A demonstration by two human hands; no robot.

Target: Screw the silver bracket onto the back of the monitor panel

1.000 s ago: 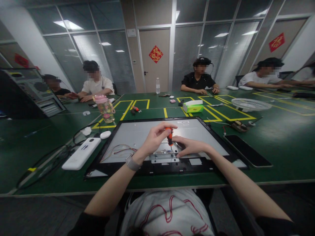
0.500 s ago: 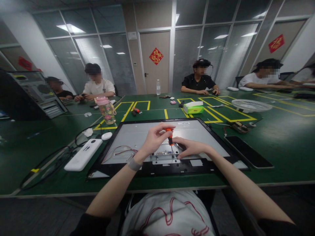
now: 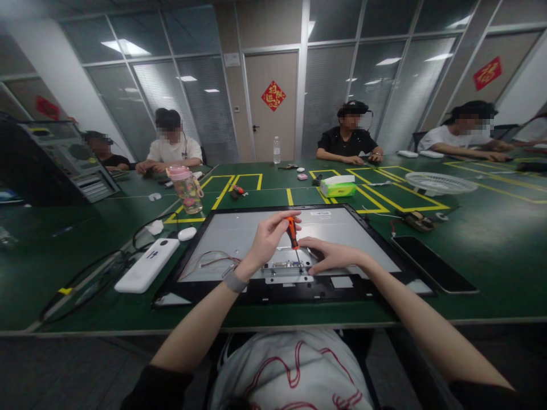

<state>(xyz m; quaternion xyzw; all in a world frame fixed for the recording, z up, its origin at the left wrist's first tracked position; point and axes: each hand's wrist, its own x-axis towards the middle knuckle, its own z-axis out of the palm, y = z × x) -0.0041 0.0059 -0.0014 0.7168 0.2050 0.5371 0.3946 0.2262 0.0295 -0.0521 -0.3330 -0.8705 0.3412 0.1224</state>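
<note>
Since the earlier frame the screwdriver [image 3: 293, 232] has tipped, its orange handle now leaning up and to the left while the tip stays down on the metal bracket [image 3: 288, 278]; the left hand [image 3: 267, 239] has risen slightly with it.

At the far left an open computer case [image 3: 64, 165] stands on the green tabletop [image 3: 491, 239]; nearer, a black cable [image 3: 85, 276] loops beside a flat white device [image 3: 147, 265], with a pink-lidded bottle [image 3: 187, 189] behind them; next comes the panel [image 3: 239, 228], a grey metal sheet in a black frame, lying flat just in front of the person, with thin red and white wires [image 3: 209, 261] on its left part.

The left hand, a grey band [image 3: 235, 282] on its wrist, pinches the screwdriver handle between thumb and curled fingers, above the near middle of the panel; the right hand rests just beside it, to the right.

The right hand [image 3: 331, 256] lies low on the sheet, fingers stretched and close together, holding nothing, fingertips by the shaft; whether they touch it cannot be told.

Further right are a green tissue box [image 3: 337, 187], a black phone [image 3: 433, 263] just beside the frame, and a white fan grille [image 3: 436, 182]; other people sit along the far edge.
</note>
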